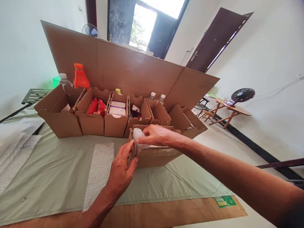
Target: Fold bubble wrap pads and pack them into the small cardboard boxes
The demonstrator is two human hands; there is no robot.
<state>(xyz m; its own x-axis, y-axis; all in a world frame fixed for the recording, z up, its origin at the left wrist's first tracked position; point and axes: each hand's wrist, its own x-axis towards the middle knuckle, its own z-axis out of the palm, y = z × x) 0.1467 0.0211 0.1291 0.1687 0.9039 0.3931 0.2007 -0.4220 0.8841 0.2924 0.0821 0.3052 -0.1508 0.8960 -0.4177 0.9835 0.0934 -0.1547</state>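
Bracing front box (154,158) with left hand (122,163), thumb apart from fingers — probably against sliding. Touching bubble wrap (138,134) inside with right hand (155,136), curled — can't tell if pinching.

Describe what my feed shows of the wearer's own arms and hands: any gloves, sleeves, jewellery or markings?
The left hand and right hand are bare: no gloves, and no rings, watches or cables visible. Both forearms look uncovered, without clear markings. A blurred dark patch at the lower right edge may be a sleeve.
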